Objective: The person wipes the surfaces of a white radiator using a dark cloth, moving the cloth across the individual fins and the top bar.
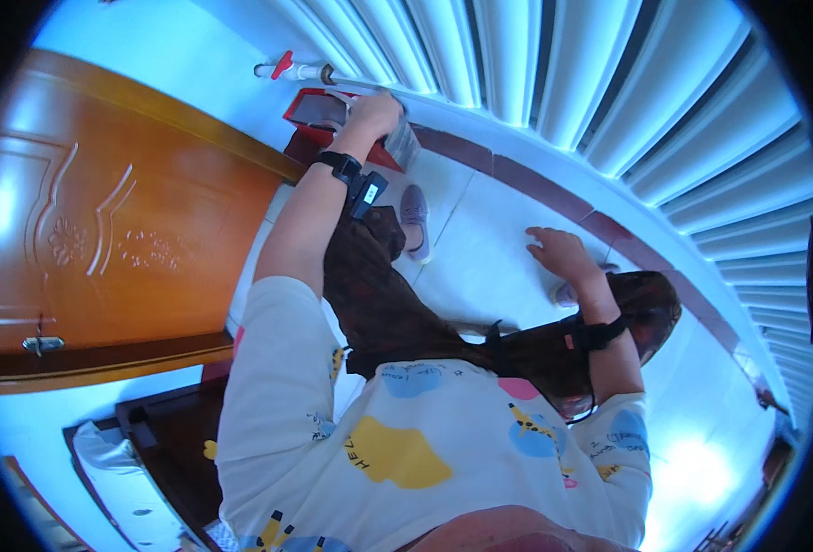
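My left hand [377, 114] is at a red paper or plastic bag [310, 136] that stands on the floor in the corner below the radiator. A greyish, see-through item [402, 143] shows just beside and under this hand; whether my fingers grip it or a handle of the bag, I cannot tell. My right hand [558, 250] hangs above the tiled floor with its fingers apart and nothing in it. Both wrists wear black straps, the left one with a small black device [368, 195].
A white radiator [572, 83] curves along the wall, with a red-handled pipe valve [283, 66] at its end. On the left is a brown wooden door [124, 221]. Dark wooden furniture [179, 441] stands at the lower left. My shoe [415, 221] is near the bag.
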Demonstrator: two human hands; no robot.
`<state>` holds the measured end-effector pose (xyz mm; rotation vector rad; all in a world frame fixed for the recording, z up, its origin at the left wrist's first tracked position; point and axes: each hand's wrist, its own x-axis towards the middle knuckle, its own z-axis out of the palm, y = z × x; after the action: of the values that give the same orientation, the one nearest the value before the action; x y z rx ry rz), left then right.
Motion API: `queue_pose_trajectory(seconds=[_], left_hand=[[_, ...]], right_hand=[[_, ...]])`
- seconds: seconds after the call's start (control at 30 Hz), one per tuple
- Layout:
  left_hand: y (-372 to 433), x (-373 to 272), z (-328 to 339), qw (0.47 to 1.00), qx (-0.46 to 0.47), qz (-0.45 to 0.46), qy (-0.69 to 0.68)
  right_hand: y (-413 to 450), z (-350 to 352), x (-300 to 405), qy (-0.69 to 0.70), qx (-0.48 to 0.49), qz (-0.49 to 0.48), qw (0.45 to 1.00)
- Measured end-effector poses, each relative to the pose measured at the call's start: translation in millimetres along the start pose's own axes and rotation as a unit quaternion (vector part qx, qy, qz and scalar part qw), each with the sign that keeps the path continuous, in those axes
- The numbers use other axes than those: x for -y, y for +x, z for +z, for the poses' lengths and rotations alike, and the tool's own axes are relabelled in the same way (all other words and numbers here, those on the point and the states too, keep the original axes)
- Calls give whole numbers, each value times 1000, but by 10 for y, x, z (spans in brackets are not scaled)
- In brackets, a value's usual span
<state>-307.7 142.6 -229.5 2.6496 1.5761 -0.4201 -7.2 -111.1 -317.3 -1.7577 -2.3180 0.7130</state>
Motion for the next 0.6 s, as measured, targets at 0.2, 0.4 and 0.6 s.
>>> queue_pose_trajectory(seconds=[0.2,0.4,0.6], left_hand=[[-434,-803,493,871,202,241,-377],[-943,-1416,401,686,171,167,-687],[-854,-1554,375,601,258,138,-744]], right_hand=[[4,41,-44,85,4,35,996],[-125,-362,228,650,-34,107,752],[-226,-319,269,517,-71,224,823]])
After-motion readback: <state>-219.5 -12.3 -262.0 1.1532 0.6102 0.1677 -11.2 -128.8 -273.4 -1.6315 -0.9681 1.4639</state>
